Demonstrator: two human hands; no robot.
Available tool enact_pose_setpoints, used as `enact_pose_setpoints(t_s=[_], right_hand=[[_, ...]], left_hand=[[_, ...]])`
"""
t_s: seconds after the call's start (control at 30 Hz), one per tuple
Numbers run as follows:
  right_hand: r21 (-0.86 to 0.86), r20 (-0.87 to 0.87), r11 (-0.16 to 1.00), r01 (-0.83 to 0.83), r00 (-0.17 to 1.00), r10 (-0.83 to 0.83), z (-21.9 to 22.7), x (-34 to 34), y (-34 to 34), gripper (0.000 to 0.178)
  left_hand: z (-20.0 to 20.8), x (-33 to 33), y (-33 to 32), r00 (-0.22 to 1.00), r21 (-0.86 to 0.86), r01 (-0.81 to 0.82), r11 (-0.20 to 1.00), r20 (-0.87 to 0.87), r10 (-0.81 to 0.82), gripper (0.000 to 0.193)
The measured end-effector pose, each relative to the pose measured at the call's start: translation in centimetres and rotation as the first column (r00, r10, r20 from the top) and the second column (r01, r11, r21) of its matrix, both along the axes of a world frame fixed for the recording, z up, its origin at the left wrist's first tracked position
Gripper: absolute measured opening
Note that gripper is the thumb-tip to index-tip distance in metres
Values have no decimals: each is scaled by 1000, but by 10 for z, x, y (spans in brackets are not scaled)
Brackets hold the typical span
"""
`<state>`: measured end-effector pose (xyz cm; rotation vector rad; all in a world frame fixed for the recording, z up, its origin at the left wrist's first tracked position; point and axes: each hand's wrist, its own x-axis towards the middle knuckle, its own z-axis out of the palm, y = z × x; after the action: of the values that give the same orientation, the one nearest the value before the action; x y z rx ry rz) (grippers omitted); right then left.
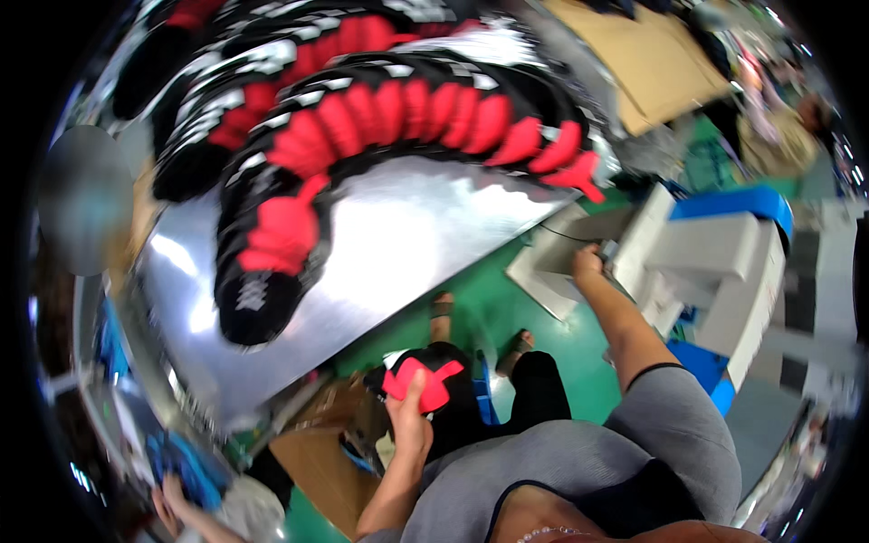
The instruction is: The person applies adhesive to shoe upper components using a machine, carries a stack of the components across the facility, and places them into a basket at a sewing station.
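My left hand (pixel 412 418) is closed on a black and red fabric piece (pixel 425 382), which looks like a shoe upper, held low in front of my body with the thumb on its red part. To the right, my outstretched right hand (pixel 588 261) is closed at a small grey part (pixel 608 251) beside a white machine (pixel 715 249) with a blue top. Its fingers are too small and blurred to show exactly what they grip. Similar black and red pieces (pixel 389 113) lie overlapped in a long curved row on a shiny metal table (pixel 407 217).
More rows of black, red and white pieces (pixel 235 118) lie farther back on the table. Flat cardboard (pixel 643 63) is at the upper right. A brown carton (pixel 330 462) stands by my left arm. Another person's hand (pixel 172 502) shows at the lower left. The floor (pixel 579 348) is green.
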<state>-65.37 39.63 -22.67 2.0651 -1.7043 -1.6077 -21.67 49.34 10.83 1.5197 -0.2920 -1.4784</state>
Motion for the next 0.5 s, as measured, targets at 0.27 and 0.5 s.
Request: enact_pose_setpoints(t_s=[0.27, 0.5], right_hand=[[341, 683, 933, 115, 652, -330, 111, 98, -37, 49], [190, 960, 935, -299, 255, -114, 255, 195, -63, 43]], left_hand=[[82, 18, 24, 818, -350, -171, 921, 470, 330, 22], [51, 83, -142, 637, -650, -282, 706, 423, 645, 16]])
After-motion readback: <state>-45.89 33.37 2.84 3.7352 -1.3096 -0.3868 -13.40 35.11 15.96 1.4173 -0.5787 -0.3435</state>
